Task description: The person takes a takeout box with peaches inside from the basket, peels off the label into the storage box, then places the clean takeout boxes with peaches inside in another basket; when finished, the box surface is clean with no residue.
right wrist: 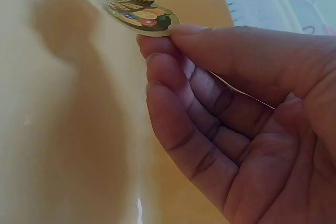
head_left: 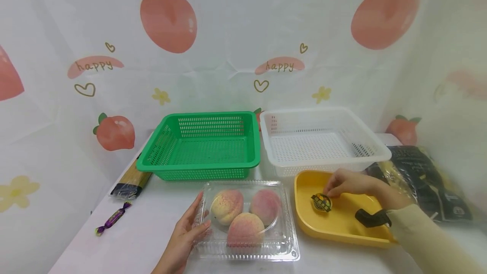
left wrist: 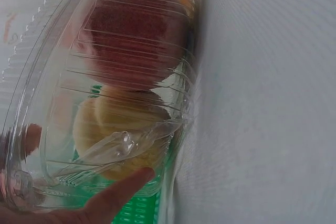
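A round sticker (head_left: 321,202), printed with fruit on a dark ground, is pinched between the thumb and fingertips of my right hand (head_left: 348,183). It hangs over the yellow tray (head_left: 304,226); in the right wrist view the sticker (right wrist: 144,17) bends up at its far side. To the left, a clear plastic clamshell box (head_left: 279,244) with a shut lid contains three peaches (head_left: 245,228). My left hand (head_left: 186,231) holds this box by its left side, thumb over the edge. In the left wrist view, one fingertip (left wrist: 144,176) lies against the ribbed wall.
Behind the box stands a green basket (head_left: 198,166), with a white basket (head_left: 327,164) to its right. A purple wrapped candy (head_left: 113,219) and a packaged brown item (head_left: 131,181) lie at left. Black-and-clear packaging (head_left: 426,181) lies right of the tray.
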